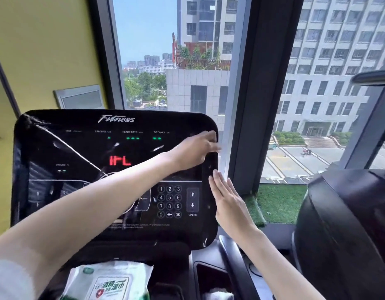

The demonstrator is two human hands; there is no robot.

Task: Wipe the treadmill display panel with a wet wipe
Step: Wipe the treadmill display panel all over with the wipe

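Across the upper half of the frame, tall dark-framed glass window (148, 40) onto grey high-rise blocks and a paved forecourt. At upper left, flat yellow wall (46, 50).

Filling centre left, glossy black rounded-rectangle treadmill display panel (79, 148), tilted back, lettered "Fitness" along its top, streaked with pale reflections. At lower right, dark rounded bulk of another machine (349, 224), with a strip of green artificial turf (280, 204) between it and the panel.

Reaching from lower left across the panel face, bare left forearm ending in the left hand (193, 151) at the panel's upper right edge: blurred, fingers stretched out over the rim, nothing seen in its grip. Just below, right hand (228, 202) flat and fully spread open, fingers straight and pointing up, tips at the panel's right edge, holding nothing.

At bottom centre, white-and-green soft plastic wet-wipe pack (109, 282), below the panel. On the panel's lower right, white numeric keypad (169, 201); at its middle, red lit readout (119, 160).
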